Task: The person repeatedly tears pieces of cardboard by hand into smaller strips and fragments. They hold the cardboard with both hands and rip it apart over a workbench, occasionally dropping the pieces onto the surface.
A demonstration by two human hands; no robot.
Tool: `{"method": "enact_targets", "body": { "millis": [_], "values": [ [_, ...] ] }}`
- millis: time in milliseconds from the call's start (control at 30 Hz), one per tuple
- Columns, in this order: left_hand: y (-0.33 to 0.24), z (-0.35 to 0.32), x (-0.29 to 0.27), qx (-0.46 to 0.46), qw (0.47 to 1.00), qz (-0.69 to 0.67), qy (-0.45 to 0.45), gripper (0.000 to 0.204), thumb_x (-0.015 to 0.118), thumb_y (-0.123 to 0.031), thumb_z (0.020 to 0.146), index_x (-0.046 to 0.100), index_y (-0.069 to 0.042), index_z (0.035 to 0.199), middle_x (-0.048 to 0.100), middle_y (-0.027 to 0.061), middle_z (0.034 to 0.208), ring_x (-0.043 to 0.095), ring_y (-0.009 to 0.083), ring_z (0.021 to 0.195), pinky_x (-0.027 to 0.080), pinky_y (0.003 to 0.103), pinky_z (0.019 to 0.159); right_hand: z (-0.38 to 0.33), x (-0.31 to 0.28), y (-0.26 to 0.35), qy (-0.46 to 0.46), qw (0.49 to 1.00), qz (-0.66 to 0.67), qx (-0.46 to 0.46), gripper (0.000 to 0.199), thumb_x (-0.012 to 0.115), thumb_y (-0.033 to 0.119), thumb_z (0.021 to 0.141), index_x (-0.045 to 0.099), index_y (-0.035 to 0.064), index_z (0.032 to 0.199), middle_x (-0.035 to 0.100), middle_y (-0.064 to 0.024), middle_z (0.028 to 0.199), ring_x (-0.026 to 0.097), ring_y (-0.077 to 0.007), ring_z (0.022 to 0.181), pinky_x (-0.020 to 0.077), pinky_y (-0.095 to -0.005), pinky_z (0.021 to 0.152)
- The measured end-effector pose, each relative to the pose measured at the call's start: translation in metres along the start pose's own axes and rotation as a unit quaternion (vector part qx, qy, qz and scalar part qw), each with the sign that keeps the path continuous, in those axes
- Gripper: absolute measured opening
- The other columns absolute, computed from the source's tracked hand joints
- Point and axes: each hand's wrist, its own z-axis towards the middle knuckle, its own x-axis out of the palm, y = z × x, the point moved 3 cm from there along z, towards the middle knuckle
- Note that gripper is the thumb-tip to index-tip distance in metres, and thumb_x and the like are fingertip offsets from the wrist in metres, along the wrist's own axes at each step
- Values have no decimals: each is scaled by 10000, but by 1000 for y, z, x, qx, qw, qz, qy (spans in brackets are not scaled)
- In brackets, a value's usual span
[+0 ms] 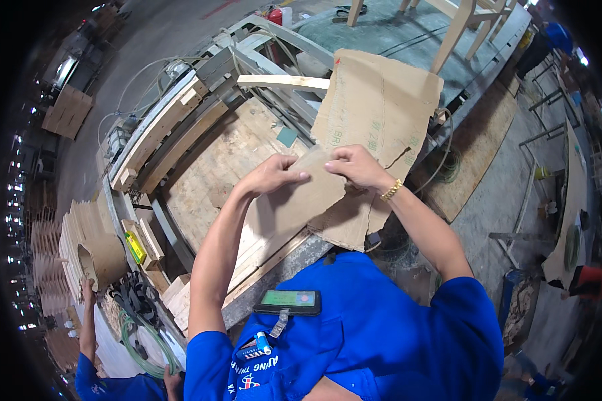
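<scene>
My left hand (274, 176) and my right hand (359, 167) come together in front of me. Their fingers pinch a small pale, see-through-looking piece (312, 158) stretched between them; its exact kind cannot be made out. Directly below lies a brown cardboard piece (284, 204) with a torn edge. Beyond and to the right, a large cardboard sheet (384, 97) with green print rests over the frame; a ragged tear runs near its lower right. A gold-coloured bracelet (392, 190) is on my right wrist.
A wooden jig (180, 134) with curved rails and a plywood base (214, 160) fills the left. A curved wooden strip (284, 81) extends from beneath the cardboard. A chair frame (458, 30) stands on the far table. At lower left, another person's hand (88, 292) touches a brown roll (104, 260).
</scene>
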Motion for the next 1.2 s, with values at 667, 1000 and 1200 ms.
{"method": "enact_targets", "body": {
  "millis": [667,1000,1200],
  "values": [
    [88,-46,-45,-105,945,-184,-250,264,526,-229,920,663,-4,934,636,35,771,549,109,646,450,250,597,-52,7,60,98,853,-381,-343,172,578,206,850,642,48,832,604,-121,653,603,-282,603,476,-344,575],
    [-7,4,6,14,993,33,-108,294,624,-284,853,635,-8,754,527,-23,642,453,65,606,384,264,535,15,-3,5,42,977,-196,-73,326,673,243,773,620,-6,977,617,-47,696,569,-104,601,445,-261,540],
    [-3,-18,3,-10,1000,14,20,288,639,-287,846,627,-20,737,457,-71,581,395,39,562,343,260,499,7,-5,1,69,995,-40,-61,279,713,183,731,628,18,938,563,-4,656,495,-58,586,411,-214,528]
  ]
}}
